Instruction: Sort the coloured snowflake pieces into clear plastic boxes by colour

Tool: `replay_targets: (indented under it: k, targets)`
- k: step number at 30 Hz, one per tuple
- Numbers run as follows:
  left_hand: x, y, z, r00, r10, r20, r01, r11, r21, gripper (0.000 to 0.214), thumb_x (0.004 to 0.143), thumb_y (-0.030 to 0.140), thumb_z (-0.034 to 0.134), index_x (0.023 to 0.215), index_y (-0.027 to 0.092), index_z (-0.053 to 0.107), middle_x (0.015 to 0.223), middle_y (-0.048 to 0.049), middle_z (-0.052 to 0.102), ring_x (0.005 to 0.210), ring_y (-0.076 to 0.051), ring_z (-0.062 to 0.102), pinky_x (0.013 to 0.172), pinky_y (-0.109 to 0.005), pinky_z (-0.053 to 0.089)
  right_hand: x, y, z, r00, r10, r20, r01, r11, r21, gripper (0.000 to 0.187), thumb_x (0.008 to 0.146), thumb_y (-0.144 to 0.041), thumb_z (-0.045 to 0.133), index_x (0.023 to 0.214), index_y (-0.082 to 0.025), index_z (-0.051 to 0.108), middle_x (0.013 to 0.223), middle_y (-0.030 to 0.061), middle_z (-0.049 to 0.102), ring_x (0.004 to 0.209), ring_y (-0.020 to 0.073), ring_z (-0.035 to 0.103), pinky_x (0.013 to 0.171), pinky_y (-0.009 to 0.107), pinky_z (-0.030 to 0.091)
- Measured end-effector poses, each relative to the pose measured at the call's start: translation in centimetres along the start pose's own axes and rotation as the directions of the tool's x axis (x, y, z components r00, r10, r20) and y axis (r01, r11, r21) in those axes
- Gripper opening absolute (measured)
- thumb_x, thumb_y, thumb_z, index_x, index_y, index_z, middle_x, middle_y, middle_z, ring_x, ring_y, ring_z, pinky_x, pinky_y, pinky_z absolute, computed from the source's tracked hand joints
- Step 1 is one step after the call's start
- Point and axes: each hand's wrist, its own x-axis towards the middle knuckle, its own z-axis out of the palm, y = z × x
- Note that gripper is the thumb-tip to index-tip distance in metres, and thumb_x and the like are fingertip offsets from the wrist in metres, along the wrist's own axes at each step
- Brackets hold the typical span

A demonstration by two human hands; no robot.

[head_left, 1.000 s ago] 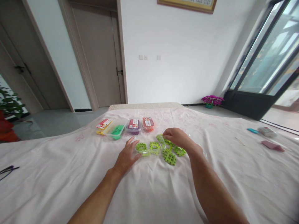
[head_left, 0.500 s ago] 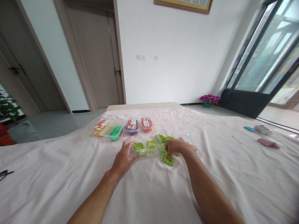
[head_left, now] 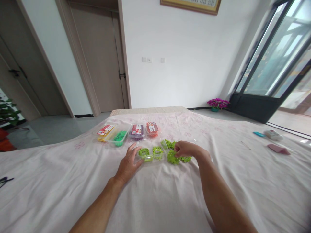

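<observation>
Picking up loose green pieces beside the clear tub [head_left: 151, 145] looks like the step in hand. The left hand [head_left: 128, 164] is curved round the tub's left end, thumb on the near side and fingers on the far side, so it seems to hold the tub in place. Just past the tub's right end, the right hand [head_left: 184, 149] has its fingertips bunched on a tilted piece [head_left: 172, 158] – the grip looks narrow, apparently a pinch, though I cannot tell how firm it is. Inside the tub lie a square piece [head_left: 143, 152] and, to the right of it, a piece with a triangular hole [head_left: 157, 152]. Other loose pieces [head_left: 170, 144] are near the tub's far right corner, and a flat piece [head_left: 186, 159] lies well to the right of the tub, under the right hand. Beyond the tub stand a purple box [head_left: 136, 131] and an orange box [head_left: 152, 128], with a green box [head_left: 119, 138] beyond it to the left. As I judge it, the next move calls for raising the tilted piece clear of the tub's right wall – its notched edges could snag on its neighbours – while the left hand steadies the tub
</observation>
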Motion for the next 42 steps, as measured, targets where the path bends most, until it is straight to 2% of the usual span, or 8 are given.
replay_targets:
  k: [4, 7, 10, 18, 22, 27, 33, 42]
  targets:
    - [0.0, 0.0, 0.0, 1.0, -0.014, 0.009, 0.014, 1.0, -0.005, 0.049, 0.086, 0.033, 0.064, 0.132, 0.029, 0.048, 0.151, -0.0083, 0.035, 0.137, -0.025, 0.04, 0.105, -0.041, 0.046, -0.5, 0.5, -1.4, 0.986, -0.015, -0.167, 0.021, 0.999, 0.036, 0.013, 0.067, -0.025, 0.065, 0.078, -0.019, 0.067, 0.07, -0.0002, 0.066, 0.062, 0.0121, 0.055, 0.054, 0.022, 0.031]
    - [-0.1, 0.1, 0.0, 1.0, -0.012, 0.016, 0.013, 1.0, -0.021, 0.051, 0.086, 0.03, 0.064, 0.133, 0.029, 0.047, 0.15, -0.0077, 0.035, 0.137, -0.025, 0.04, 0.105, -0.041, 0.046, -0.6, 0.2, -2.1, 0.879, 0.101, -0.466, -0.06, 0.993, 0.101, 0.016, 0.072, -0.03, 0.062, 0.083, -0.02, 0.067, 0.077, 0.002, 0.068, 0.066, 0.0135, 0.057, 0.056, 0.023, 0.032]
    - [-0.1, 0.2, 0.0, 1.0, 0.008, 0.029, -0.007, 1.0, -0.03, 0.054, 0.085, 0.026, 0.064, 0.135, 0.029, 0.045, 0.151, -0.0065, 0.035, 0.138, -0.024, 0.039, 0.108, -0.04, 0.045, -0.3, -1.2, -1.9, 0.8, 0.118, -0.588, 0.024, 0.974, 0.227, 0.021, 0.076, -0.033, 0.06, 0.091, -0.021, 0.068, 0.08, 0.0024, 0.07, 0.068, 0.0139, 0.059, 0.057, 0.023, 0.033]
    - [-0.3, 0.7, 0.0, 0.996, 0.046, 0.076, -0.045, 0.999, -0.014, 0.058, 0.085, 0.026, 0.062, 0.138, 0.032, 0.042, 0.154, -0.0045, 0.029, 0.139, -0.024, 0.038, 0.11, -0.042, 0.042, 1.5, -6.8, 2.0, 0.871, -0.122, -0.476, 0.285, 0.915, 0.286, 0.018, 0.076, -0.032, 0.062, 0.086, -0.019, 0.07, 0.072, 0.0006, 0.07, 0.063, 0.0126, 0.059, 0.055, 0.021, 0.034]
    - [-0.3, 0.9, -0.1, 0.995, 0.071, 0.076, -0.07, 0.997, -0.01, 0.062, 0.086, 0.026, 0.062, 0.142, 0.031, 0.037, 0.153, -0.006, 0.031, 0.14, -0.024, 0.036, 0.111, -0.042, 0.04, 2.3, -8.1, 3.8, 0.902, -0.178, -0.394, 0.314, 0.896, 0.313, 0.022, 0.079, -0.032, 0.062, 0.094, -0.019, 0.071, 0.077, 0.002, 0.072, 0.067, 0.0141, 0.062, 0.057, 0.021, 0.038]
    - [-0.2, 1.0, -0.2, 0.994, 0.072, 0.084, -0.074, 0.997, 0.013, 0.07, 0.084, 0.022, 0.062, 0.146, 0.031, 0.031, 0.154, -0.0077, 0.032, 0.141, -0.025, 0.034, 0.11, -0.044, 0.042, 1.7, -8.7, 4.1, 0.931, -0.224, -0.288, 0.276, 0.948, 0.155, 0.021, 0.081, -0.023, 0.058, 0.094, -0.018, 0.073, 0.085, 0.0056, 0.074, 0.073, 0.0162, 0.065, 0.064, 0.022, 0.042]
    - [-0.2, 1.1, -0.3, 0.993, 0.059, 0.101, -0.065, 0.996, 0.059, 0.064, 0.085, 0.023, 0.063, 0.142, 0.032, 0.038, 0.155, -0.0073, 0.029, 0.136, -0.026, 0.043, 0.108, -0.045, 0.044, 1.1, -9.0, 4.0, 0.92, -0.33, -0.211, 0.346, 0.938, 0.039, 0.036, 0.082, -0.02, 0.052, 0.112, -0.017, 0.072, 0.101, 0.008, 0.075, 0.091, 0.0196, 0.067, 0.077, 0.024, 0.044]
    - [-0.1, 1.4, -0.3, 0.992, 0.113, 0.055, -0.118, 0.986, 0.114, 0.048, 0.084, 0.025, 0.065, 0.13, 0.03, 0.051, 0.154, -0.0069, 0.028, 0.124, -0.025, 0.053, 0.105, -0.044, 0.046, 1.9, -8.2, 4.0, 0.882, -0.381, -0.279, 0.419, 0.903, 0.092, 0.035, 0.087, -0.024, 0.05, 0.114, -0.018, 0.071, 0.105, 0.0064, 0.074, 0.094, 0.0182, 0.067, 0.08, 0.023, 0.045]
